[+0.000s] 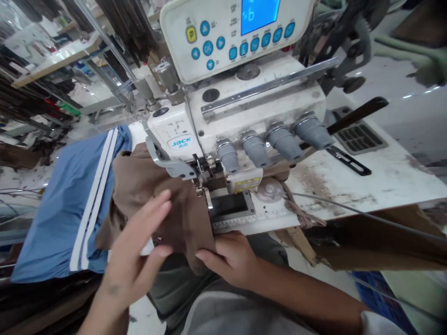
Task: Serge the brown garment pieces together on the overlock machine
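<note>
A brown fabric piece (157, 195) lies under the presser foot (202, 188) of a white overlock sewing machine (244, 116). My left hand (136, 251) hovers flat over the fabric's near left side, fingers spread and blurred. My right hand (230, 258) pinches the fabric's lower edge just below the needle plate (230, 207), fingers closed on the cloth. The machine's control panel (237, 32) with blue buttons and a lit blue screen stands above.
A blue garment with white stripes (70, 209) lies to the left of the brown fabric. Several grey tension knobs (272, 142) line the machine's front. Brown cloth strips (366, 242) hang at the table's right edge. Racks of dark items fill the background left.
</note>
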Motion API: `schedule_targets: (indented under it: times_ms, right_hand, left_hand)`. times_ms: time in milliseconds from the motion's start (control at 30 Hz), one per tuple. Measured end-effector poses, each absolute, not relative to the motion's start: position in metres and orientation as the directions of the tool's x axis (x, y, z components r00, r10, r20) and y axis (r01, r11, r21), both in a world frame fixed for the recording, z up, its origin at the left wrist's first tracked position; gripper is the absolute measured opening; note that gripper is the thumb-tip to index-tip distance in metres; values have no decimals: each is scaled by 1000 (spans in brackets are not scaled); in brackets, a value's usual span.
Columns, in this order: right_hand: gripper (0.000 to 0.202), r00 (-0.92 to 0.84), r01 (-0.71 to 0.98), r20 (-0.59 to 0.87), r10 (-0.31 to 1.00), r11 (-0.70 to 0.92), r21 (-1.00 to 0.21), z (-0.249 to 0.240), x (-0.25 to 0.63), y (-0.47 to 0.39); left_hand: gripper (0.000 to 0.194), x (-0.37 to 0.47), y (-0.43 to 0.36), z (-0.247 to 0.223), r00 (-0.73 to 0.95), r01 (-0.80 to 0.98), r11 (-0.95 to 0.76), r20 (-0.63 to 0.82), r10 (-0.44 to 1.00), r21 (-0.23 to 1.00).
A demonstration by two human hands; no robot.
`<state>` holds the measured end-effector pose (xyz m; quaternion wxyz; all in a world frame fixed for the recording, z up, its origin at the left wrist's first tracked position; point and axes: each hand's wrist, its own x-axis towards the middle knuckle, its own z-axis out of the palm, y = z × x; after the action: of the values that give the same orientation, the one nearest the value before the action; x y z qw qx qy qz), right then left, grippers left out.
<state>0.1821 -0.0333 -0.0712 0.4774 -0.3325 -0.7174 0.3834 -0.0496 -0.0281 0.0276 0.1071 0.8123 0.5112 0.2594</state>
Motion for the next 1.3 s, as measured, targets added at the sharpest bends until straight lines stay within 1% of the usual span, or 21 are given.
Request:
schedule_targets:
  times_ms: [67, 167, 300, 400, 467, 500, 567, 600, 667, 733, 767, 833, 867, 900, 967, 1033, 1067, 1167, 1300]
  right_hand:
    - [56, -318, 98, 415, 853, 464, -880, -70, 182, -34]
    - [59, -299, 107, 438, 848, 486, -867, -70, 183, -35]
    - [65, -289, 158, 417, 862, 473, -867, -70, 184, -34]
    - [67, -274, 168, 406, 872, 459, -872, -67, 182, -29]
    - [69, -256, 173, 386, 886, 434, -884, -62, 181, -23]
    - [70, -241, 172, 371, 897, 416, -893, -59, 180, -19]
    - [70, -210, 154, 331, 920, 365, -918, -53, 178, -11]
    - [69, -198, 135, 310, 930, 339, -931, -51, 178, -8]
    - [66, -188, 105, 273, 943, 296, -949, -48, 178, -5]
    - [62, -209, 72, 228, 951, 248, -966, -50, 180, -6]
    - [60, -229, 47, 205, 952, 221, -974, -51, 181, -8]
    - [56, -266, 0, 164, 950, 170, -985, -56, 183, -13]
    - [54, -280, -19, 151, 948, 151, -988, -58, 184, -16]
    - [51, -288, -37, 140, 947, 135, -990, -61, 184, -20]
    - [45, -295, -75, 114, 949, 95, -993, -64, 184, -25]
    - [42, -304, -128, 80, 949, 42, -991, -68, 182, -28]
    - [42, -305, -146, 69, 950, 25, -989, -69, 181, -28]
    - [42, -300, -170, 74, 951, 23, -985, -68, 176, -22]
    - [40, -257, -238, 81, 963, 18, -971, -60, 172, -10]
  left_hand:
    - [57, -40, -9, 18, 395, 777, -476, 269, 878, 412]
    - [51, -34, 18, 13, 334, 824, -414, 259, 906, 387]
    - [44, -36, 50, 24, 337, 830, -400, 220, 915, 390]
    - [38, -41, 78, 26, 375, 805, -443, 239, 895, 395]
    - [37, -46, 99, 19, 385, 772, -464, 262, 885, 433]
    - [36, -49, 109, 15, 365, 754, -463, 289, 885, 466]
    - [37, -55, 122, 6, 248, 737, -435, 392, 886, 518]
    - [37, -57, 123, 4, 175, 745, -424, 464, 869, 514]
    - [34, -56, 109, 4, 65, 791, -407, 599, 798, 456]
    - [32, -47, 78, 9, 37, 821, -407, 676, 736, 399]
    - [30, -41, 59, 12, 27, 814, -417, 692, 722, 403]
    - [26, -26, 20, 16, 26, 758, -452, 670, 742, 471]
    - [24, -18, 4, 16, 58, 731, -467, 636, 769, 498]
    - [24, -11, -9, 14, 103, 721, -472, 594, 798, 508]
    - [26, -2, -23, 9, 175, 757, -444, 505, 845, 480]
    - [33, 3, -24, 3, 176, 812, -392, 458, 871, 434]
    - [36, 3, -21, 1, 164, 822, -373, 450, 878, 429]
    - [43, 0, -10, -3, 152, 812, -360, 429, 890, 459]
    - [47, -4, 11, 0, 131, 811, -334, 408, 904, 481]
